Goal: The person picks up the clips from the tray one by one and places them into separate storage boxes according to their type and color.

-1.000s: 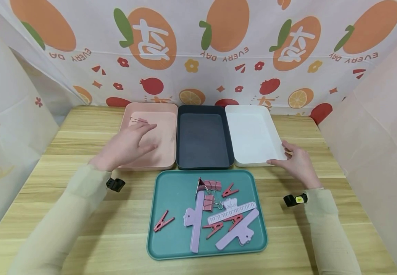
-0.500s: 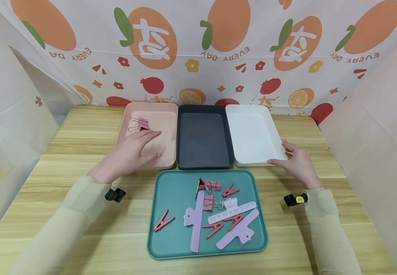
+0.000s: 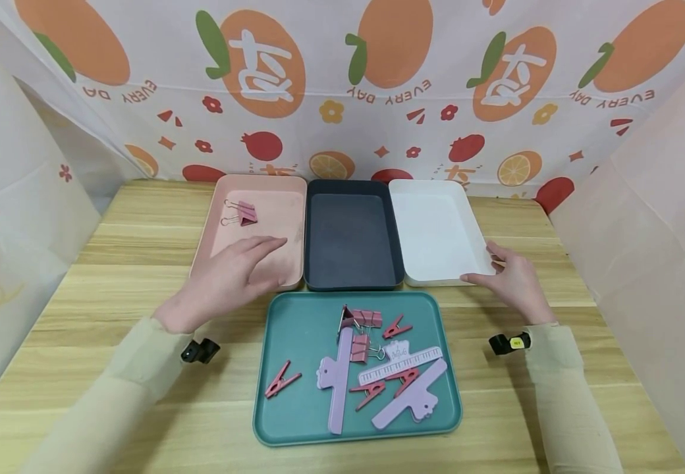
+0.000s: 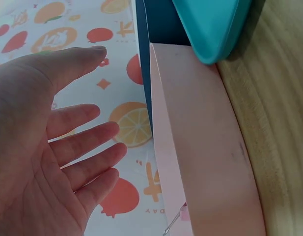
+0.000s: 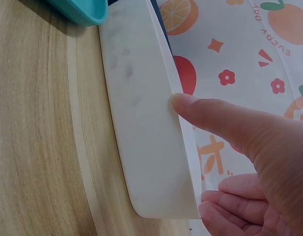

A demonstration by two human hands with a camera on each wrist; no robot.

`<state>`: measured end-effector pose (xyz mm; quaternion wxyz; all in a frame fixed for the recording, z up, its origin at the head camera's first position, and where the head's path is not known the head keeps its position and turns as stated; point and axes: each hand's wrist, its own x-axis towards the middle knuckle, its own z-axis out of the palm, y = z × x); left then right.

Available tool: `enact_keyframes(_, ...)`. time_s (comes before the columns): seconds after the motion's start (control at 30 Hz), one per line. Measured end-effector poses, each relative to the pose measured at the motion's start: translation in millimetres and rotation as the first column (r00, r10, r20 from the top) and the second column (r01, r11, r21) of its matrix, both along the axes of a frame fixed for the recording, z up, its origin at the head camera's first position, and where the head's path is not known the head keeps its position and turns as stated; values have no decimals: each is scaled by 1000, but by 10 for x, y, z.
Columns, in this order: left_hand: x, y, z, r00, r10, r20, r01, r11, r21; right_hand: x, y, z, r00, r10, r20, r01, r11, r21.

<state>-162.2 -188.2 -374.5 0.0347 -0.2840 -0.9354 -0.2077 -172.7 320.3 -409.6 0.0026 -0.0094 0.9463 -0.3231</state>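
Observation:
In the head view my left hand (image 3: 224,283) hovers over the front of the pink tray (image 3: 295,197), fingers stretched and holding nothing. A pink binder clip (image 3: 247,213) lies at the back left of that tray. My right hand (image 3: 511,282) rests at the front right corner of the white tray (image 3: 437,230); its thumb touches the rim, and the other fingers lie loosely bent at the side. On the green tray (image 3: 295,428) lie pink binder clips (image 3: 360,348), small red clothespins (image 3: 281,380) and long lilac sealing clips (image 3: 338,388).
A dark blue tray (image 3: 353,237) stands between the pink and white ones, the three side by side. The green tray lies close in front of them on the wooden table (image 3: 200,408). A fruit-print curtain (image 3: 342,85) hangs right behind.
My left hand has drawn back toward the front of the pink tray, away from the binder clip, which now shows fully. My right hand has stayed at the white tray.

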Motion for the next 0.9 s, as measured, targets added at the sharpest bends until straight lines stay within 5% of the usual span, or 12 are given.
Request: enact_keyframes(0.9,282,238,-25,993,-90,71,89,996,22,3,6,-1,1000,-5,15,5,1000,-9)
